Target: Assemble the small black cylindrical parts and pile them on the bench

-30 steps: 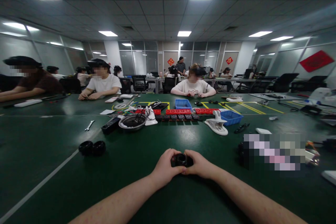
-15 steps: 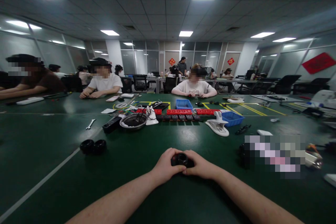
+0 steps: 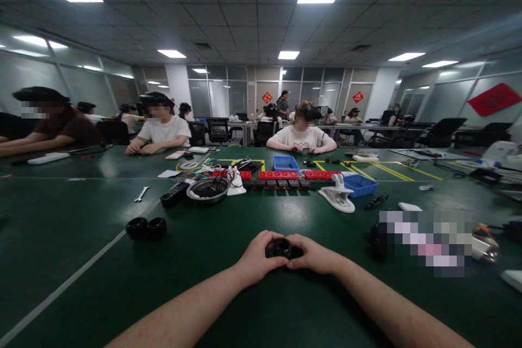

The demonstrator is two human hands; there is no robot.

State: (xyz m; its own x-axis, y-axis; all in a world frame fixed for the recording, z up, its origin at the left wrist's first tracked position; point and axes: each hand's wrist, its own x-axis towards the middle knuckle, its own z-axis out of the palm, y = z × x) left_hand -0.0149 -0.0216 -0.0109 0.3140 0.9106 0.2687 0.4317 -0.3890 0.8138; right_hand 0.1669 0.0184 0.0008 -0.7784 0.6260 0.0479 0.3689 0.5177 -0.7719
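Both hands meet low at the centre of the green table (image 3: 81, 228). The left hand (image 3: 256, 255) and the right hand (image 3: 314, 256) close around a small black round part (image 3: 283, 247), gripping it from either side just above the tabletop. To the left lie two black rings (image 3: 145, 228), side by side. Farther off sit a metal bowl (image 3: 207, 190), a white clamp (image 3: 337, 194) and a blue bin (image 3: 359, 184). Beyond them, people sit across the table.
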